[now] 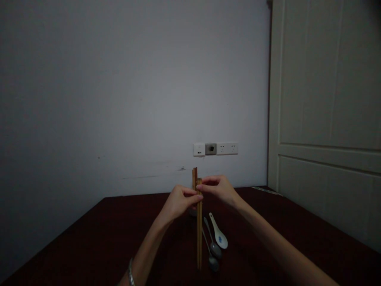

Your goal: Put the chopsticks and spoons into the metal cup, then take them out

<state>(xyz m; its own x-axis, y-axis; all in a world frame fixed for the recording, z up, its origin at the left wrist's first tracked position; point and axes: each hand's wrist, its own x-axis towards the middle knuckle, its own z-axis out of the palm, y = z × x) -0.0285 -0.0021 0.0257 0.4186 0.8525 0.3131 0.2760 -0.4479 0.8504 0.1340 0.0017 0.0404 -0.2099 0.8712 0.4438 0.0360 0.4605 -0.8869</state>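
— Wooden chopsticks (pixel 199 222), upright – why?
— You stand the bundle on the worktop (pixel 89 238) so the ends level; your left hand (pixel 180 202) wraps it, right hand (pixel 218 188) pinches the top, spoons (pixel 216 238) just beside.

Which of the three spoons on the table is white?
The rightmost spoon, a white ceramic one with a small blue mark in its bowl. The two spoons left of it are grey metal.

Chopsticks (pixel 199 222): bundle of brown wooden sticks, held upright, tops uneven, lower ends at the dark table near the front edge; gripped near the top by both hands, just left of the spoons.
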